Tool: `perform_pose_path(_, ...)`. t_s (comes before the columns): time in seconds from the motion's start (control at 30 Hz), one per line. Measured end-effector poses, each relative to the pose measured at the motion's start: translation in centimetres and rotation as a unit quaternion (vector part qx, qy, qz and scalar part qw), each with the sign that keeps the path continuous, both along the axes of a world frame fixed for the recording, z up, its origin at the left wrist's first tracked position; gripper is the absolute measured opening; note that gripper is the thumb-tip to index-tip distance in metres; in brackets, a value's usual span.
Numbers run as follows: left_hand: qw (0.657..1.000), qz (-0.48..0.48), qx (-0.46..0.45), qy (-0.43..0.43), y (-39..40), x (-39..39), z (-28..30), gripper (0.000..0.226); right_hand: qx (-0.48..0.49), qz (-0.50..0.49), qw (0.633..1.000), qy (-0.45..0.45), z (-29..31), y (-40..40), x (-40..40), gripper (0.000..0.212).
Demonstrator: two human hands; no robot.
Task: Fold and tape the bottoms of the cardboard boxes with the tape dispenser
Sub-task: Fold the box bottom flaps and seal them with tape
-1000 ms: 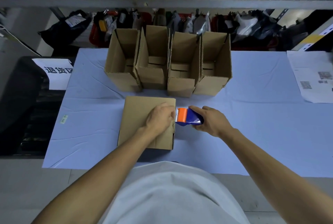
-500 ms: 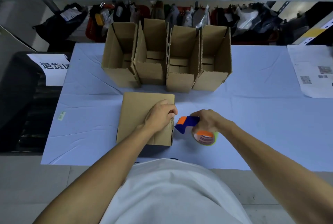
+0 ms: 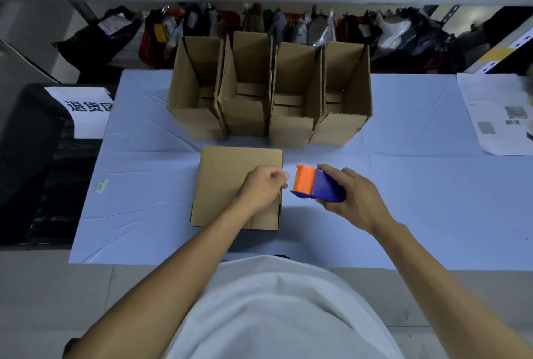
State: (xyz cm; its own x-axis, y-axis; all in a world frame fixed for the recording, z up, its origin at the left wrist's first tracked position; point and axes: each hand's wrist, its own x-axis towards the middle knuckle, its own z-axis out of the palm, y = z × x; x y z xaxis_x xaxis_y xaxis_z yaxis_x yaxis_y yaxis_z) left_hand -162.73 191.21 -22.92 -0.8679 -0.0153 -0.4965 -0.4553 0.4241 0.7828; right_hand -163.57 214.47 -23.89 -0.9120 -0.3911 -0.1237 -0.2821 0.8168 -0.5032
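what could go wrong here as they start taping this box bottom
1. The left hand sits at the right edge of the upturned box, directly ahead of the tape dispenser that the right hand grips; its fingers may get caught by the cutter or stuck under tape.
2. Only one hand steadies the box, so a pull could slide it on the table cloth and skew the strip.

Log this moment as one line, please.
right hand: grips orange-and-blue tape dispenser | left hand: curled on upturned brown cardboard box, right edge | four open cardboard boxes behind
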Motion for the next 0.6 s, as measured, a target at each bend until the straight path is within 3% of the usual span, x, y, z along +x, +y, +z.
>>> perform_pose_path(0.2, 1.000, 0.018, 0.023, -0.004, -0.4, 0.6, 0.4, 0.022, -0.010, 0.006, 1.000, -0.012, 0.2, -1.0, 0.4, 0.072)
perform_pose_path(0.4, 0.993, 0.006, -0.115, -0.012, -1.2, 0.7, 0.1, 0.023, 0.018, 0.029, 0.999, -0.012, -0.2, -2.5, 0.0, 0.078)
perform_pose_path(0.6, 0.984, 0.036, -0.176, -0.009, -2.9, 1.0, -0.3, 0.027, 0.040, 0.077, 0.996, -0.002, -0.5, -2.0, -0.5, 0.079)
